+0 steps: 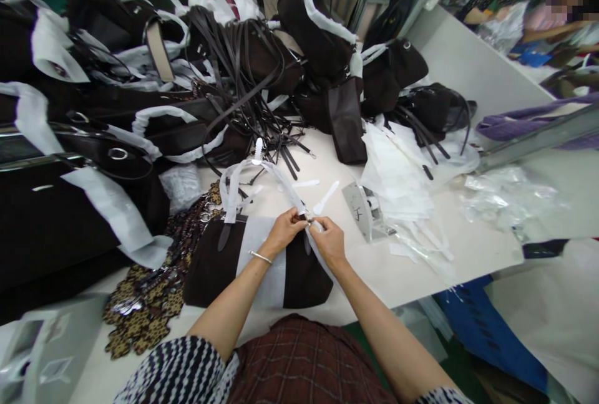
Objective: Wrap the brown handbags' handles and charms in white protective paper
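Observation:
A dark brown handbag (306,279) lies on the white table near its front edge, with a band of white wrapping (264,235) across its middle. Its handle (281,179) is wrapped in white material and arches away from me. At the right end of the handle, my left hand (286,229) and my right hand (327,239) meet, fingertips pinched around a small metal fitting. The fitting is partly covered by the fingers. A bracelet circles my left wrist.
Dark bags with wrapped handles pile up at the left and back. Thin dark straps (243,61) lie behind the handbag. Patterned charms (145,310) sit at left, a tape dispenser (365,211) and white sheets (397,173) at right. People stand beyond.

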### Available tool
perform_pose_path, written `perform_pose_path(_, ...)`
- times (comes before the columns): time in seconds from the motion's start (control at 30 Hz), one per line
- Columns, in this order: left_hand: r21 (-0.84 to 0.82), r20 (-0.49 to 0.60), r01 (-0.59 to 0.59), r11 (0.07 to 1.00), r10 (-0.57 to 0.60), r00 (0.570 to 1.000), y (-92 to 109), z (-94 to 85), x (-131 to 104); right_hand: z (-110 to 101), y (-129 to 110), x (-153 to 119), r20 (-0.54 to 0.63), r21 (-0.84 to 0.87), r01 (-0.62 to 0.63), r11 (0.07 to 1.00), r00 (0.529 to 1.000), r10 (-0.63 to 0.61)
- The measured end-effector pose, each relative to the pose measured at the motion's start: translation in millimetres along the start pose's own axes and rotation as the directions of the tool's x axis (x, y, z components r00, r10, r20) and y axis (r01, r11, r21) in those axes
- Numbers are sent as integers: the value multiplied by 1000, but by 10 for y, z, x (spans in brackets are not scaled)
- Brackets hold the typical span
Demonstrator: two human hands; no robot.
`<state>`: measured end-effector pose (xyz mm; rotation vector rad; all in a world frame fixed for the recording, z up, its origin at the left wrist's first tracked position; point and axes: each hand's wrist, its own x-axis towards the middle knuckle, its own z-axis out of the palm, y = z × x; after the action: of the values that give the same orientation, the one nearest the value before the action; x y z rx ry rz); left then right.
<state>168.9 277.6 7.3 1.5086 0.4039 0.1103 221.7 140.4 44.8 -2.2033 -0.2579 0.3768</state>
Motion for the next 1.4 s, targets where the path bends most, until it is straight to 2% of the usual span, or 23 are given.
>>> perform_pose_path(0.17,-2,24,-45,999,45,999,-2,2,-34,-19,5,31,20,-96,28,995,999,-26)
perform_pose_path(0.33,148,11,-108,983,107,994,22,32,-79,-158,-64,219,226,-243,-30,970,970,87)
perform_pose_path(0.5,259,-53,-191,947,212,976,46,60,-132,-238,-193,398,309,-399,46,916,947,87)
perform_pose_path(0.6,290,-48,-246,925,271,961,50,67,-157,-232,-255,427,343,-463,114,879,938,59)
perform_pose_path(0.7,312,-29,-227,923,248,968,26,70,-157,-225,-296,425,360,-512,174,841,933,26)
perform_pose_path(0.8,312,-47,-160,937,184,982,-13,78,-140,-247,-318,429,376,-483,160,861,926,39)
perform_pose_path(0.97,302,-106,-131,944,170,980,-42,102,-130,-267,-282,401,384,-395,4,919,909,162)
perform_pose_path(1.03,308,-117,-117,944,160,980,-44,109,-129,-231,-249,342,356,-367,-43,929,917,183)
perform_pose_path(1.13,327,-140,-85,941,137,981,-53,117,-124,-150,-220,218,279,-339,25,941,957,75)
perform_pose_path(1.23,318,-167,-63,946,122,978,-54,119,-116,-98,-232,118,257,-349,149,925,965,-58)
perform_pose_path(1.3,289,-174,-44,956,98,980,-46,116,-111,-95,-241,94,270,-341,154,927,961,-60)
perform_pose_path(1.4,260,-180,-5,966,53,982,-30,104,-93,-129,-218,96,301,-258,61,964,953,21)
